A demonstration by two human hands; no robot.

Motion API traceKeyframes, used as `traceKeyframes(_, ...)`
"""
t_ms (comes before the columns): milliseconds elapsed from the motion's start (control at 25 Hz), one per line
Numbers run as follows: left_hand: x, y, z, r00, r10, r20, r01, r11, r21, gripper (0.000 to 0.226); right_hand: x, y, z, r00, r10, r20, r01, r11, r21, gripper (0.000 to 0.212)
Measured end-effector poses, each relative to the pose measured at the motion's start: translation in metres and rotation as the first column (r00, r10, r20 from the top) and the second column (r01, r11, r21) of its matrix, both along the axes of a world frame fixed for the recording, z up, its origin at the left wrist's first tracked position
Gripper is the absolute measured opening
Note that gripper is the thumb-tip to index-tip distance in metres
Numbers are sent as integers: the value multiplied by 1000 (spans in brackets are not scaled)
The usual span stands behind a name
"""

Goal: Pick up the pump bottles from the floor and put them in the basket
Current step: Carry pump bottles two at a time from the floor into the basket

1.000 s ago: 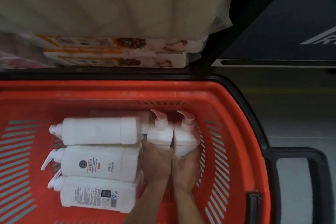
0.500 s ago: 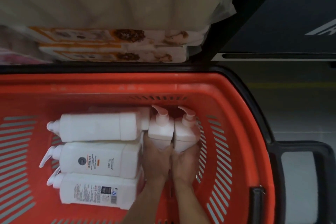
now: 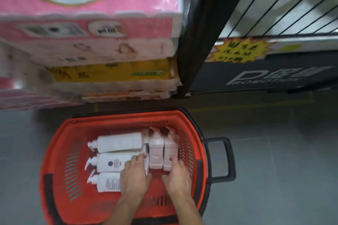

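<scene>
Red basket (image 3: 60, 153) on grey floor (image 3: 274, 170), three white pump bottles (image 3: 117, 142) lying sideways inside, two bottles (image 3: 155, 151) beside them with pumps pointing away, left hand (image 3: 136, 175) and right hand (image 3: 178, 179) with loosely straight fingers touching bottle bases, gripping nothing

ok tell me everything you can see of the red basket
The red basket looks like hard plastic, with slotted walls, black edging and a black loop handle on the side to the person's right. It sits upright on the grey floor before stacked tissue packs. At least five pale pump bottles lie inside, and the left hand and right hand reach in.
</scene>
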State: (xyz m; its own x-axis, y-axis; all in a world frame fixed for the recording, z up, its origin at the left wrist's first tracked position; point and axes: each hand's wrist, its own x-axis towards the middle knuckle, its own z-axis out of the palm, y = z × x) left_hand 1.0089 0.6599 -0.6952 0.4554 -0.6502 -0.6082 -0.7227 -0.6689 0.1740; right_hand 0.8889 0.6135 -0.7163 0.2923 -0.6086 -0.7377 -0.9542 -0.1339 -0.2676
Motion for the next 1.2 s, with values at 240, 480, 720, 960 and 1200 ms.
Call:
traceKeyframes(240, 24, -16, 150, 920, -388, 48, 388, 922, 6, 64, -25, -17, 157, 999, 2, -45, -5, 998, -70, 51)
traceKeyframes(480, 5, -36, 288, 751, -624, 215, 652, 752, -95, 66, -63, -14, 302, 999, -26, -32, 19, 978, -210, 40)
traceKeyframes(720, -63, -71, 382, 558, -812, 173, 830, 544, -124, 60, -135, -3, 399, 979, -176, -100, 137, 939, -316, 42)
traceKeyframes(960, -178, -130, 458, 305, -932, 195, 949, 280, -148, 50, -265, -4, 473, 898, -420, -134, 328, 839, -434, 41)
traceKeyframes(1200, -309, -154, 491, 127, -968, 217, 983, 93, -161, 59, -389, 6, 506, 785, -609, -112, 495, 727, -476, 46)
